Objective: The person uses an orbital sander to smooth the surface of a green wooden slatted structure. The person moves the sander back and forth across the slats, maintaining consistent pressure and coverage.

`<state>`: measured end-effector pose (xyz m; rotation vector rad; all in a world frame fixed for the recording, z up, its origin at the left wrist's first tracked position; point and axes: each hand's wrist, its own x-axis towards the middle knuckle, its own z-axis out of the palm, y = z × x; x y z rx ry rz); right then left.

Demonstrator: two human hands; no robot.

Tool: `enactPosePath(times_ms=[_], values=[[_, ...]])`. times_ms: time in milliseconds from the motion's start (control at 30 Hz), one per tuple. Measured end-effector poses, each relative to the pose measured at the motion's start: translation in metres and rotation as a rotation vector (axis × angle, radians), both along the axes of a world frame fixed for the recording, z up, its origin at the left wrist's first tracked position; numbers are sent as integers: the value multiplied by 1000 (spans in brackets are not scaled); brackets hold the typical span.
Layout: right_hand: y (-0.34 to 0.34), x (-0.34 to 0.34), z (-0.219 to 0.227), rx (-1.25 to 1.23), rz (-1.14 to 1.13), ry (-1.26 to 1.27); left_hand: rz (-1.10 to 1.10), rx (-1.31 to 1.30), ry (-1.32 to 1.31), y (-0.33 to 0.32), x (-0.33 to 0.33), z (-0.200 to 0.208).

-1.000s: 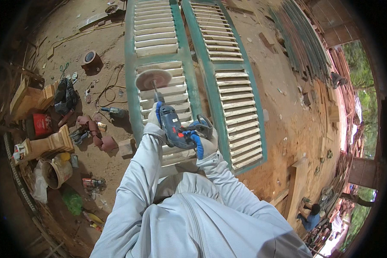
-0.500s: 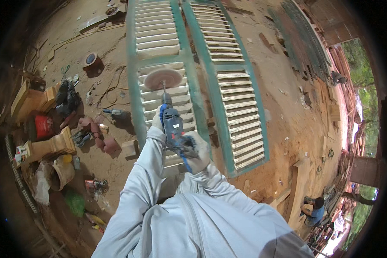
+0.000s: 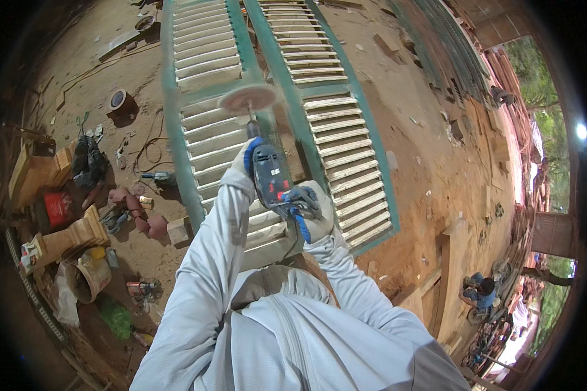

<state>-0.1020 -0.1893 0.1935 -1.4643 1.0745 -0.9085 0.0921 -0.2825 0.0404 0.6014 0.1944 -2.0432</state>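
Both my gloved hands hold a dark blue electric drill fitted with a round reddish sanding disc. My left hand is closed around its front, just behind the chuck. At the rear, my right hand grips the handle. Beneath the disc lies a green-framed louvered shutter with pale slats. The disc is over its right side, by the middle crossbar; whether it touches cannot be made out. A second, similar shutter lies alongside to the right. The disc looks blurred.
On the left are a clay pot, a red container, a wooden post piece, a tipped bucket and another power tool. Wooden boards lie at right. Another person sits low beyond them.
The drill and disc have shifted rightward across the left shutter, from the upper slats of its lower panel to its right side and crossbar. Both hands keep hold. The view has shifted too.
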Motion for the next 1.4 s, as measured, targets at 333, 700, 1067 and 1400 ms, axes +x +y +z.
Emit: enactPosePath(times_ms=[333,700,1067,1400], values=[[4,-41,8,237,-248,-466,4,68,-36,3,-49,3],[8,3,5,268,-141,-473,120,71,-33,26,1,-14],[-7,10,17,333,-106,-162,161,-33,235,46,-6,-17],[12,19,31,264,-271,-385,147,51,-37,12,-7,-9]])
